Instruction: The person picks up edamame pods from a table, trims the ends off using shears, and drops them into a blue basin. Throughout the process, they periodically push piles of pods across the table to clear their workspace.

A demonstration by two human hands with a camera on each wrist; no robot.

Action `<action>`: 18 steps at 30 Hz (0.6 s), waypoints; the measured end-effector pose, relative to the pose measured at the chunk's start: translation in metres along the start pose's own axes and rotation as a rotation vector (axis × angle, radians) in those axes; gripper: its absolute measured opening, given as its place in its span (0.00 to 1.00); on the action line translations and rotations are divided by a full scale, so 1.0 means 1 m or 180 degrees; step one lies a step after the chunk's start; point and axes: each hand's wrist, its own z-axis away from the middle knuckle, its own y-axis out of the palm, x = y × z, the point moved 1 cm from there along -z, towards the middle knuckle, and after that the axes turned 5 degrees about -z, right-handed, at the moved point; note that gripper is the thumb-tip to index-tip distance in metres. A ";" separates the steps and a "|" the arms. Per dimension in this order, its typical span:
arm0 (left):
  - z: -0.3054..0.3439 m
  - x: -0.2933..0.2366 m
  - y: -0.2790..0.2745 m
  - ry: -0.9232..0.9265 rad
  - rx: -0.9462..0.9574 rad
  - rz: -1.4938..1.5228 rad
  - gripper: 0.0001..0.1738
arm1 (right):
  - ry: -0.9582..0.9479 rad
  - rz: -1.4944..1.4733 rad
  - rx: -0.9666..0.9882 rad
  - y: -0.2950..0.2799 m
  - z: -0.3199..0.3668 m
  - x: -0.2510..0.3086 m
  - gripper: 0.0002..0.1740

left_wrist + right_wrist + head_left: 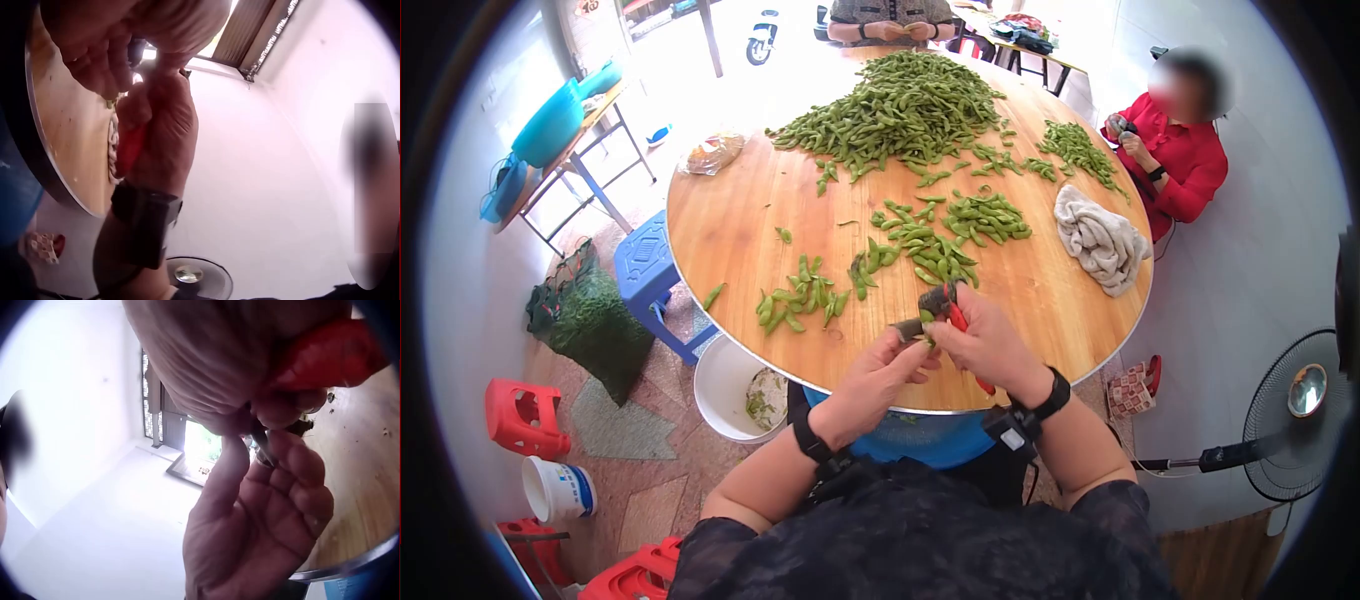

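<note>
I sit at a round wooden table strewn with green bean pods. My right hand grips red-handled scissors, blades pointing away from me. My left hand pinches a single pod and holds it against the blades just above the table's near edge. In the left wrist view the right hand wraps the red handle. The right wrist view shows the red handle in the right hand and the left hand's fingers pinched at the blade tip.
A big heap of pods lies at the far side, with smaller heaps nearer. A crumpled towel lies right. A white bucket and blue stool stand left below the table. A fan stands right. Two people sit opposite.
</note>
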 end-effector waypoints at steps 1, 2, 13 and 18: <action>-0.002 0.000 0.002 -0.0401 0.0334 0.0271 0.14 | -0.0020 -0.0023 0.0031 0.004 0.004 -0.004 0.09; -0.004 0.001 0.004 -0.0492 0.0368 0.0420 0.11 | -0.0076 -0.0072 -0.0123 0.007 0.008 -0.006 0.10; 0.011 -0.003 0.010 -0.0388 -0.0083 -0.0114 0.06 | 0.0323 -0.0826 -0.0148 -0.003 0.034 -0.010 0.07; 0.011 0.002 0.013 -0.0142 -0.0049 -0.0509 0.05 | 0.0087 -0.0089 0.0389 0.002 0.049 -0.012 0.08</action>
